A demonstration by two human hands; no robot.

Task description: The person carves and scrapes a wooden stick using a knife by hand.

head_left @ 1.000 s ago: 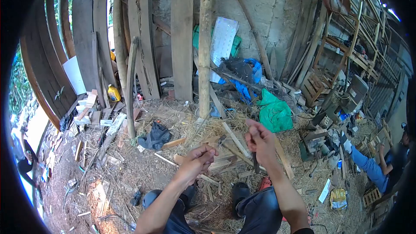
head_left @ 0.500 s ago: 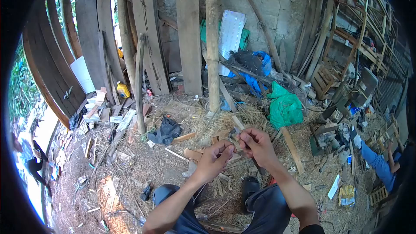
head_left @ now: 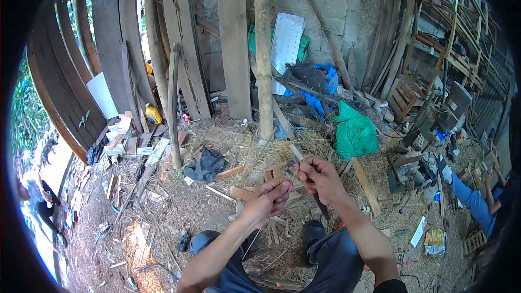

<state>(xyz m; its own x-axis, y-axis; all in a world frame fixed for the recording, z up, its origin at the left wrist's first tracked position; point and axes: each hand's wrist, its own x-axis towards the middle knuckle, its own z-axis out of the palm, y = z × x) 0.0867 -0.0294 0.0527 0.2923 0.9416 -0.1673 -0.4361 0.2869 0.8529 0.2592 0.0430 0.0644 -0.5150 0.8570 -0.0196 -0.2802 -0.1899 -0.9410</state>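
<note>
My left hand is closed in a pinch, low in front of me. A thin pale stick runs down from beneath its fingers toward my knees. Close beside it on the right, my right hand is closed around a narrow knife-like tool. The tool's dark end sticks out below that palm. Small greyish material shows between the two hands, too fine to make out. The fingertips of both hands nearly meet.
Wood scraps and straw cover the ground. A dark cloth, a green sack and a wooden post stand or lie ahead. A loose plank lies right of my hands. Other people are at the left and right edges.
My left hand has turned slightly and its fingers are curled more tightly. The thin stick beneath it shows more clearly. My right hand keeps its grip almost in place.
</note>
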